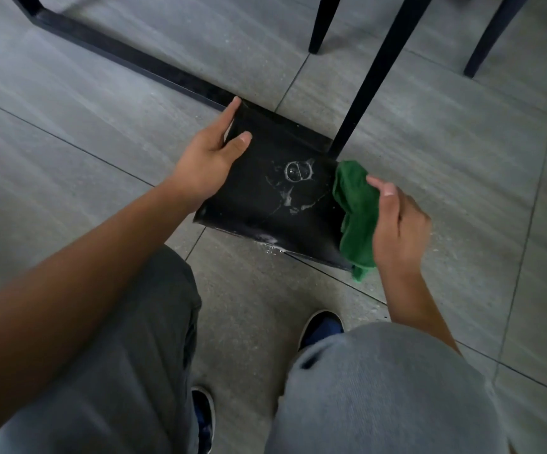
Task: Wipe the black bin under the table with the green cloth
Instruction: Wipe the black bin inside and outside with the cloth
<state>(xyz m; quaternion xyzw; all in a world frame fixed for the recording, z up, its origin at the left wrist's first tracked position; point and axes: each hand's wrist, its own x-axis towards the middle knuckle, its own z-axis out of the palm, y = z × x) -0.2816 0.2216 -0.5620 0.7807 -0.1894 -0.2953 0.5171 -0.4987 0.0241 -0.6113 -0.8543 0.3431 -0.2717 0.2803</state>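
Black bin (265,198) lies tipped on the grey tiled floor (69,109), at the centre of the view, its flat underside turned up toward the camera. White foamy streaks and a ring-shaped mark (298,173) cover that face (some droplets sit on the tile at its 6 o'clock edge). Left hand (210,152) grasps the bin at its 10 o'clock corner, thumb pressed on the upturned face and fingers wrapped over the far edge. Right hand (396,224) clutches the green cloth (357,217), bunched, at the bin's 3 o'clock side; the cloth touches the bin's right edge and hangs past its lower corner. Black table frame bar (118,50) runs along the floor from 11 o'clock to the bin's far side, where an upright leg (373,77) rises at 1 o'clock. Grey trousers (380,388) and dark shoes (321,329) fill the 6 o'clock area
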